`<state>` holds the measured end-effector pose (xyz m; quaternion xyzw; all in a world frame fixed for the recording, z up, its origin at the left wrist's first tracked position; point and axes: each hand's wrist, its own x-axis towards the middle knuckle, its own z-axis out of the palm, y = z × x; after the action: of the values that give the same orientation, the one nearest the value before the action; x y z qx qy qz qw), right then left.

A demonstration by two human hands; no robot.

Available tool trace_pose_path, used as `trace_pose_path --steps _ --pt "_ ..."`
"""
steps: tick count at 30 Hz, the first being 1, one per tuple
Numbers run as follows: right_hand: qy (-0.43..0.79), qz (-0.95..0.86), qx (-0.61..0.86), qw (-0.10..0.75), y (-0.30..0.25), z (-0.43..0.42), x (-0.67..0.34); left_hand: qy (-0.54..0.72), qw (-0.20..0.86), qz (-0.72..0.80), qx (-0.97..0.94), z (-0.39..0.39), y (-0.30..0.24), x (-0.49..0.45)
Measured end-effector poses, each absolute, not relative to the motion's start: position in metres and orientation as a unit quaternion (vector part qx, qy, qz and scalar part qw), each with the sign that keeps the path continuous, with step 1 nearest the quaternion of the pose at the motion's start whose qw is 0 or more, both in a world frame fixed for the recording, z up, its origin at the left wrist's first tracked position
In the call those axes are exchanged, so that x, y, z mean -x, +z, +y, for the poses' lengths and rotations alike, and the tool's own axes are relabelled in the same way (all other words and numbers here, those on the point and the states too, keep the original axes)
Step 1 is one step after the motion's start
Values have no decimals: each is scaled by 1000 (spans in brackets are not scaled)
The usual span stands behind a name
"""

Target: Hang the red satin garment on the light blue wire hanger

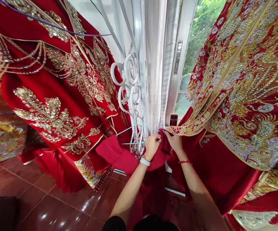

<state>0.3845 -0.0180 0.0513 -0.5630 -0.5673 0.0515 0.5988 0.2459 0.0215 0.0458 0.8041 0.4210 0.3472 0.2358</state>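
A light-blue wire hanger [127, 130] hangs by its hook on a white scrolled metal stand. From it droops a plain dark-red garment [126, 160], its upper edge loose at the left end. My left hand [152, 146], a white watch on its wrist, is closed with thumb and fingers pinched on the garment's red cloth near the hanger's right end. Just right of it, my right hand [174, 139], with a red string bracelet, pinches the cloth at the hanger's right tip. The fingertips partly hide the gripped cloth.
Red gowns with gold beadwork [54, 115] hang at the left, and a heavily embroidered red jacket [245, 80] hangs close on the right. Behind the stand [131, 73] are a white curtain [154, 64] and a sliding door frame [177, 61]. Reddish tiles [68, 205] cover the floor.
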Motion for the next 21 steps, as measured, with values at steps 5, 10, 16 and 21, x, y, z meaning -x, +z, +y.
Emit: trace_pose_path --steps 5,10,16,21 --pt "97 -607 546 569 42 -24 -383 371 235 451 -777 16 37 -248" --pt "103 -628 554 536 39 -19 -385 377 221 447 -781 15 29 -244" --pt "71 -600 578 548 34 -7 -382 409 210 365 -809 -11 19 -221" --pt "67 -613 579 533 34 -2 -388 474 272 343 -764 -52 5 -178"
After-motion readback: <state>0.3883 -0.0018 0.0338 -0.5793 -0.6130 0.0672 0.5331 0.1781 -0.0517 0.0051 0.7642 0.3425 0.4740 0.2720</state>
